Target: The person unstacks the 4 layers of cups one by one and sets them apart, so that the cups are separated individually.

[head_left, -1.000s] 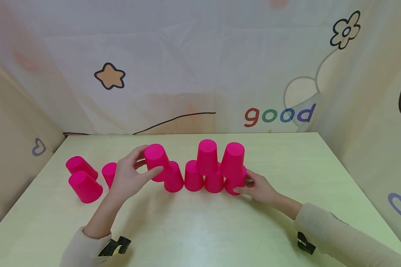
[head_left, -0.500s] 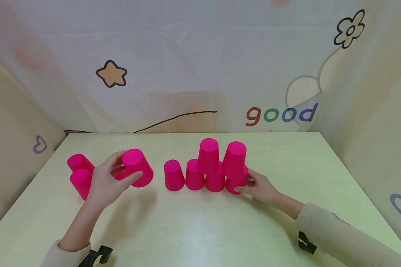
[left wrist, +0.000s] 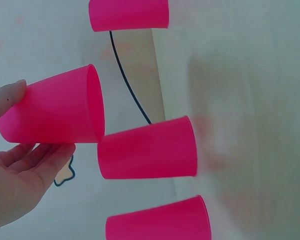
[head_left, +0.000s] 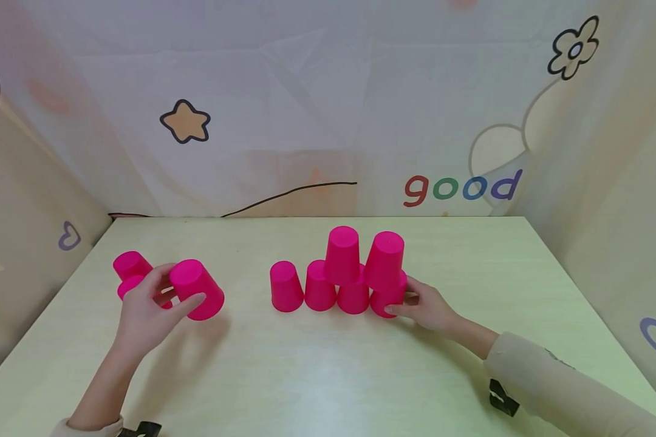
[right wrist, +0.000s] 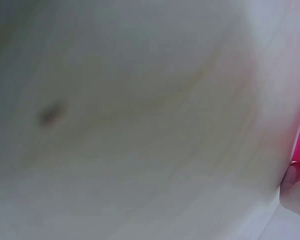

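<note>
My left hand (head_left: 144,315) holds an upside-down pink plastic cup (head_left: 199,291) between thumb and fingers, a little above the table. In the left wrist view that cup (left wrist: 50,112) is tilted, its rim away from the palm. Partly hidden behind this hand are several more pink cups (head_left: 131,265). In the middle, a bottom row of upside-down cups (head_left: 320,288) carries two upper cups (head_left: 342,255) toward its right end. My right hand (head_left: 426,306) grips the rightmost bottom cup (head_left: 381,303) from the side, thumb in front. The right wrist view catches only its fingers (right wrist: 292,177) at the edge.
The pale wooden table (head_left: 328,376) runs back to a printed curtain (head_left: 284,109) with a star and the word "good". Curtain also hangs at both sides. The leftmost cup of the row (head_left: 287,288) has nothing on top of it.
My left hand has carried its cup left and lower, from over the left end of the row to near the loose cups. The right hand has stayed at its cup.
</note>
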Motion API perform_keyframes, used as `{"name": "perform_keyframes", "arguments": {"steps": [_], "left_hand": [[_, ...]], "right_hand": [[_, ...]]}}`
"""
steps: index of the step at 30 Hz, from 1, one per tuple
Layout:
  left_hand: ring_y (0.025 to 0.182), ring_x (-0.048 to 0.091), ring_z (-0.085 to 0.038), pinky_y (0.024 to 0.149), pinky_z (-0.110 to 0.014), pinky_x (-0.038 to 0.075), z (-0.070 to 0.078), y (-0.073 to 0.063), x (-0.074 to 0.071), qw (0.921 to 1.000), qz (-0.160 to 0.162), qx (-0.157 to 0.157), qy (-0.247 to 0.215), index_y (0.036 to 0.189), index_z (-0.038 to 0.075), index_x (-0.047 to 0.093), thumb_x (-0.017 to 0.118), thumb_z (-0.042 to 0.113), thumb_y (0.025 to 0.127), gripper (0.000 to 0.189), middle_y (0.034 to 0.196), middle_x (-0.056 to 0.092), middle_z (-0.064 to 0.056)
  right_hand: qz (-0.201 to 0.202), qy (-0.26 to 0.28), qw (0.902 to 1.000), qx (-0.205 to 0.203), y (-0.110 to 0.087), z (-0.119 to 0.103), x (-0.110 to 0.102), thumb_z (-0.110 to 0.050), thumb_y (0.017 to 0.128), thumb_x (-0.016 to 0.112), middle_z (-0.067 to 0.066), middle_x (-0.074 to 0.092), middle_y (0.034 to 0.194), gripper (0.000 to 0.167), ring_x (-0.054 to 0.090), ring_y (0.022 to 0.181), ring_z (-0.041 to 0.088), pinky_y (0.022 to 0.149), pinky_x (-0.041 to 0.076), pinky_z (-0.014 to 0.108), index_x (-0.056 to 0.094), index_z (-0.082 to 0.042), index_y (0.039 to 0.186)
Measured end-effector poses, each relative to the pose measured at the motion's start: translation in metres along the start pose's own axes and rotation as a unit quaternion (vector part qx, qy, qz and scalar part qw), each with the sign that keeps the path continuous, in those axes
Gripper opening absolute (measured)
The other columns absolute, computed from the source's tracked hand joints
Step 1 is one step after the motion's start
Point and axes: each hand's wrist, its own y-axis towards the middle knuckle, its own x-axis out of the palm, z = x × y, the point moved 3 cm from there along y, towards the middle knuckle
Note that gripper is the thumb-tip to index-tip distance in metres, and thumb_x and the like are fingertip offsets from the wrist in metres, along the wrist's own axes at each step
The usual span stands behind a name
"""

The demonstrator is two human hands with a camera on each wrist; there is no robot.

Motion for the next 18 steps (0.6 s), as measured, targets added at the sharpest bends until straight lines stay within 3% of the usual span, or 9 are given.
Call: {"name": "perform_keyframes", "arguments": {"steps": [8,9,15,16,18], "left_hand": [[0.091,0.053,-0.003,0.07,-0.008,0.045,-0.019,-0.006,-0.014,0.9988,-0.006,-0.041,0.024,0.125,0.003,0.046,0.073,0.02,0.078,0.057,0.112,0.056,-0.014],[0.091,0.054,-0.003,0.069,-0.008,0.045,-0.037,-0.004,-0.015,0.9988,0.001,-0.042,0.026,0.126,0.007,0.046,0.073,0.024,0.078,0.058,0.113,0.056,-0.011],[0.087,0.051,0.005,0.068,-0.007,0.045,-0.044,-0.006,-0.037,0.9971,0.035,-0.066,0.012,0.126,0.005,0.046,0.073,0.025,0.078,0.058,0.101,0.053,0.011],[0.087,0.05,0.006,0.069,-0.006,0.045,-0.03,-0.008,-0.043,0.9963,0.037,-0.077,0.005,0.125,0.0,0.045,0.072,0.022,0.078,0.058,0.1,0.052,0.012],[0.087,0.05,0.005,0.069,-0.005,0.044,-0.034,-0.008,-0.052,0.9946,0.049,-0.091,-0.003,0.126,0.001,0.044,0.072,0.021,0.078,0.059,0.098,0.051,0.014]], "right_hand": [[0.002,-0.005,1.0,0.002,-0.001,-0.001,0.0,-0.024,0.076,0.074,0.01,0.056,0.114,0.058,0.053,0.103,0.028,0.079,0.05,0.036,0.048,-0.01,0.126],[0.002,-0.003,1.0,0.002,-0.001,-0.001,0.0,-0.023,0.076,0.074,0.01,0.056,0.114,0.058,0.053,0.103,0.028,0.079,0.05,0.036,0.048,-0.01,0.126],[0.001,-0.004,1.0,-0.001,0.0,0.0,0.0,-0.024,0.076,0.074,0.01,0.055,0.115,0.058,0.053,0.103,0.029,0.079,0.05,0.036,0.048,-0.01,0.126],[0.001,-0.005,1.0,-0.001,0.001,0.0,0.0,-0.025,0.076,0.074,0.01,0.055,0.115,0.059,0.053,0.103,0.029,0.079,0.05,0.036,0.048,-0.01,0.126],[0.001,-0.007,1.0,-0.002,0.001,0.001,0.0,-0.025,0.075,0.074,0.01,0.055,0.115,0.059,0.054,0.102,0.029,0.078,0.05,0.036,0.048,-0.011,0.126]]}}
